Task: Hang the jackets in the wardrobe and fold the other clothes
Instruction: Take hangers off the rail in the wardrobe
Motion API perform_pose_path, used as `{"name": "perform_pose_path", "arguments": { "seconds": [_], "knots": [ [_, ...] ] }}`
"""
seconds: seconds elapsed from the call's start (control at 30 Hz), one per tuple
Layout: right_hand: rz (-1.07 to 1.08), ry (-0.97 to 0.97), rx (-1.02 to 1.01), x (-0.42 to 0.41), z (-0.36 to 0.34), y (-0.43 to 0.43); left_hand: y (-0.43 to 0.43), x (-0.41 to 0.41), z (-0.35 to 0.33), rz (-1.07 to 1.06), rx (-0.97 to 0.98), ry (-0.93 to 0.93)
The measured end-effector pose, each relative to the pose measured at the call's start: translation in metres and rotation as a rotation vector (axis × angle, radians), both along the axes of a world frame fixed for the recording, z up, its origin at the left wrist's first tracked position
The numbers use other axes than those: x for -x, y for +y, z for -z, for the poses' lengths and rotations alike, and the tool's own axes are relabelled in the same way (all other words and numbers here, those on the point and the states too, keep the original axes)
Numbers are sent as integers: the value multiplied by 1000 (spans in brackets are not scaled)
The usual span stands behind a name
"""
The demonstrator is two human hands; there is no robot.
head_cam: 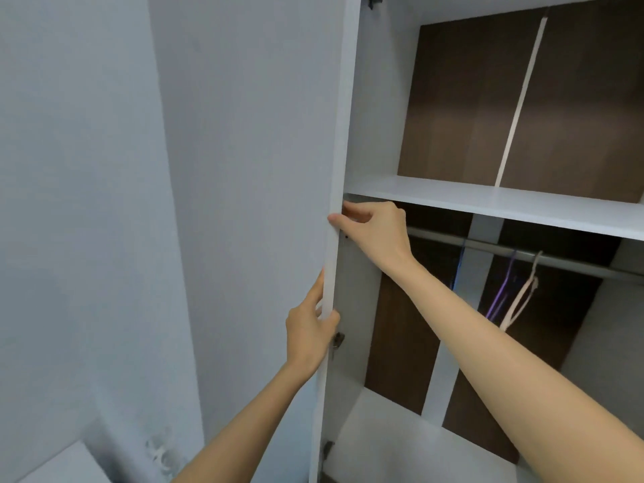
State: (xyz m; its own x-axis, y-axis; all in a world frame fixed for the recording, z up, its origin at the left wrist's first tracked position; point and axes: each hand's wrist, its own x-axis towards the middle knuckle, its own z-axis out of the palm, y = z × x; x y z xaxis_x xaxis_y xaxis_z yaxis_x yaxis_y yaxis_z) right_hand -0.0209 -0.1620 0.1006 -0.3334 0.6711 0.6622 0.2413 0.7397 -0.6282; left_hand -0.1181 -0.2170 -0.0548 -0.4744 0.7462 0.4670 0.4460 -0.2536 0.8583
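Grey wall (80, 203) left, wardrobe (488, 203) open right, hangers (519, 301) on its rail (522, 254). Left hand (308, 338) wraps the door (251, 169) edge; right hand (374, 228) pinches it higher up, fingers curled.

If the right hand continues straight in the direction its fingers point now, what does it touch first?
The right hand points left, fingertips already at the edge of the wardrobe door just under the shelf. It would probably press that door edge first, though depth is unclear.
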Motion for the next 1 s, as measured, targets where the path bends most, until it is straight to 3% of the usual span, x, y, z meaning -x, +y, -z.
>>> {"name": "perform_pose_path", "arguments": {
  "seconds": [0.13,0.57,0.8,1.0],
  "knots": [
    [-64,93,13,48,3,-9,-14,40,-2,-32,-19,-48],
    [10,64,-61,143,9,-11,-19,125,0,-138,16,22],
    [-82,-34,-58,121,12,-17,-42,103,-3,-97,24,122],
    [65,-167,-197,62,29,-28,-63,73,-21,-39,-82,269]
  ]
}}
